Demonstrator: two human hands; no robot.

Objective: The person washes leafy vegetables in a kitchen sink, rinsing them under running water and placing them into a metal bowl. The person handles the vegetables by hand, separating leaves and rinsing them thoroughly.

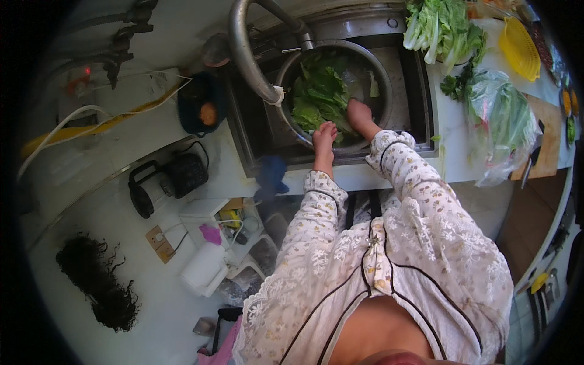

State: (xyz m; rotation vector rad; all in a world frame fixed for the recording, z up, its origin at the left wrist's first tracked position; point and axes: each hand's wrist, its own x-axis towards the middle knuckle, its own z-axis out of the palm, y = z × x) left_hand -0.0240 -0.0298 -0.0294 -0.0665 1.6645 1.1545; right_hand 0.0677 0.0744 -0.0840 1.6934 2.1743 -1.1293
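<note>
A round metal basin [389, 91] stands in the sink, with water and loose leafy greens [321, 86] in it. My left hand [325, 136] is at the basin's near side, fingers curled on the edge of the leaves. Just to its right, my right hand [359, 115] reaches down over the rim against the same leaves. Its fingertips are hidden, so I cannot tell whether it grips a leaf. A pale piece of leaf [373, 85] lies apart at the basin's right.
A curved metal faucet [244, 50] arches over the basin's left side. On the right counter are a heap of leafy greens [440, 32], a yellow plastic basket [520, 48], a plastic bag of greens [499, 114] and a knife [531, 155] by a cutting board [550, 137].
</note>
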